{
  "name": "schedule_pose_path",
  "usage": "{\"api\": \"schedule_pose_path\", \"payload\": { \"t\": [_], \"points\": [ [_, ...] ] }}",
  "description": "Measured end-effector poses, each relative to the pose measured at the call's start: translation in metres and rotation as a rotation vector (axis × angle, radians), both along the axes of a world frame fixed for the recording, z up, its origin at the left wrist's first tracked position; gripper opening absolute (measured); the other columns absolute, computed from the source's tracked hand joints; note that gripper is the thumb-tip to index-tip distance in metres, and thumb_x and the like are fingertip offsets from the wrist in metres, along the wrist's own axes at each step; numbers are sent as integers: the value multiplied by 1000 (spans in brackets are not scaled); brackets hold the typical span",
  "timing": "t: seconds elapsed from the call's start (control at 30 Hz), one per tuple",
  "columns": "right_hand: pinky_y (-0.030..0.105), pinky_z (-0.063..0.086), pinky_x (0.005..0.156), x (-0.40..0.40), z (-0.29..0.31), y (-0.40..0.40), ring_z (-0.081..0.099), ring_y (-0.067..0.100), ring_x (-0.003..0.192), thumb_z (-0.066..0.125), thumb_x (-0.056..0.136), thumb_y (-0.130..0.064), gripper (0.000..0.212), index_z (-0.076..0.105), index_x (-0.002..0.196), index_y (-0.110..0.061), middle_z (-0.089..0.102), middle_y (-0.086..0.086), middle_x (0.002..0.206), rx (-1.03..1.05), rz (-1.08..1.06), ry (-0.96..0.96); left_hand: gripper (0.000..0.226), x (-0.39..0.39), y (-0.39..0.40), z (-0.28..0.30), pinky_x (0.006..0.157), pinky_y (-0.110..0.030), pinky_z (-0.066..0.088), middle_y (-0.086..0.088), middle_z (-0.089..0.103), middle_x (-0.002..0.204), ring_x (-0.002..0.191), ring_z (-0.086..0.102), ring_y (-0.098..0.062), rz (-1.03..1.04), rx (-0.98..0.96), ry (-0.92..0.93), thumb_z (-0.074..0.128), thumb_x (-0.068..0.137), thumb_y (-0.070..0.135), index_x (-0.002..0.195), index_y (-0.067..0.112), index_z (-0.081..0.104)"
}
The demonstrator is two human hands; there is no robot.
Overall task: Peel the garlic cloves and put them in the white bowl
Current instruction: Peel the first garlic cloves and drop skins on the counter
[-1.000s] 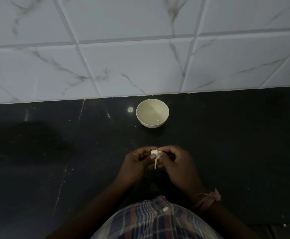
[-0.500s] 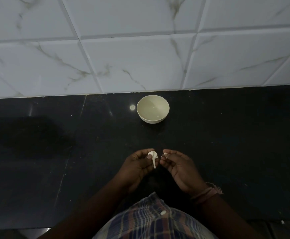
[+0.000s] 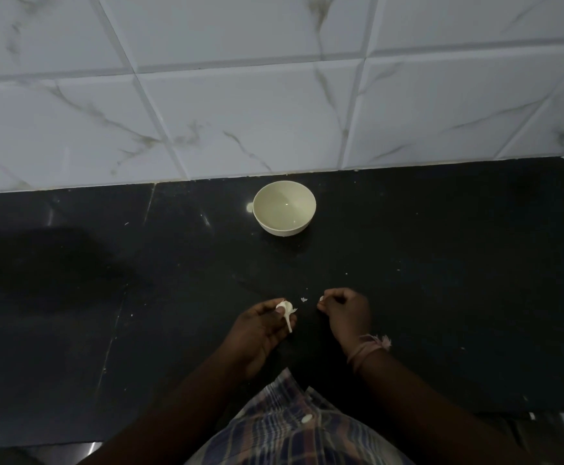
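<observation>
Open tabletop (image 3: pixel 441 280) lies between the hands and the white bowl (image 3: pixel 284 208) at 12 o'clock; only small peel scraps (image 3: pixel 303 299) lie there. The tiled wall (image 3: pixel 240 112) closes passage just behind the bowl.

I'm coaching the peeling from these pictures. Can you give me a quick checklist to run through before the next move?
1. Garlic clove held in left hand: ok.
2. Skin fully off the clove: not ok, a strip hangs down.
3. Right hand free to pull skin: cannot tell, its fingers are curled round something small and pale.
4. White bowl upright on the counter: ok.
5. Path from hands to bowl clear: ok.
</observation>
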State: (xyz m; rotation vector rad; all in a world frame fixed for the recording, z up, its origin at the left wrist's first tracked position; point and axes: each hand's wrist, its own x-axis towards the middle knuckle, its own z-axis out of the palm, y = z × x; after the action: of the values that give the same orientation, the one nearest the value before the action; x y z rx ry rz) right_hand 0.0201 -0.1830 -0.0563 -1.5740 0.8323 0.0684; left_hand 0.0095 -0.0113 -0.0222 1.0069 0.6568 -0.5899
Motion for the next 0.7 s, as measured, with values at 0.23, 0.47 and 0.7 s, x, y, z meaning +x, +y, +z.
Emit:
{"api": "schedule_pose_path", "payload": {
  "t": [0.23,0.47,0.7],
  "points": [
    [21,56,63,-2,-2,9,69,15,77,62,98,-10,10,68,103,-16,69,3,91,-251,103,-25,22,8,14,-6,83,-36,59,-20,72,119,107,72,-30,-63,10,42,57,100,2,120,3,65],
    [23,45,75,-8,-8,8,64,14,88,68,94,-11,8,70,101,-13,70,1,96,-442,96,47,20,15,23,-6,82,-35,58,-22,68,122,109,68,-32,-150,10,79,54,102,1,119,2,63],
    [31,51,88,-26,-8,16,63,14,97,64,96,-14,11,68,105,-19,66,3,108,-519,102,23,21,15,25,-4,87,-34,57,-18,68,121,107,66,-28,-189,19,60,51,103,1,120,6,63]
  ]
}}
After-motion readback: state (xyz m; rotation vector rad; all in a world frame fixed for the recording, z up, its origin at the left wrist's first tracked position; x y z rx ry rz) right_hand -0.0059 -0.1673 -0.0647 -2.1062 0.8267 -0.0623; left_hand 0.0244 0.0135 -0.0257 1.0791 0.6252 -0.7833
